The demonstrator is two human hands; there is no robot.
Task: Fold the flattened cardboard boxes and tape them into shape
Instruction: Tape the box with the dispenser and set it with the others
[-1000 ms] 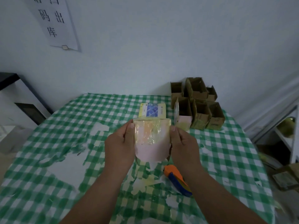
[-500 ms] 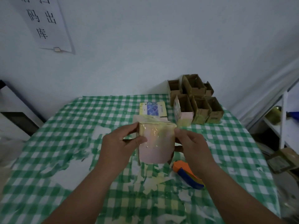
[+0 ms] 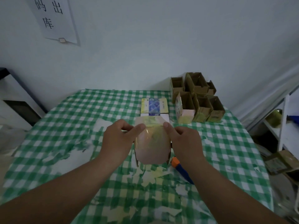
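— What's the setting from the head camera?

— A pale wall with a paper sign (image 3: 53,20) bearing dark characters, and below it a tabletop (image 3: 77,126) under a worn green-and-white checked cloth, the print flaked off in patches.

— And the box being worked on?

— A small pink and yellow box (image 3: 152,147) is held above the middle of the tabletop, with shiny tape across its near face. The left hand (image 3: 119,139) grips its left side, thumb pressed on the upper edge. The right hand (image 3: 184,143) grips the right side, thumb at the top right corner.

— Anything else on the cloth?

— Just beyond the held box lies a stack of flattened boxes (image 3: 154,106), yellow and blue on top. At the far right corner stands a cluster of folded boxes (image 3: 197,97), openings up. An orange and blue tape cutter (image 3: 179,167) lies partly hidden under the right wrist.
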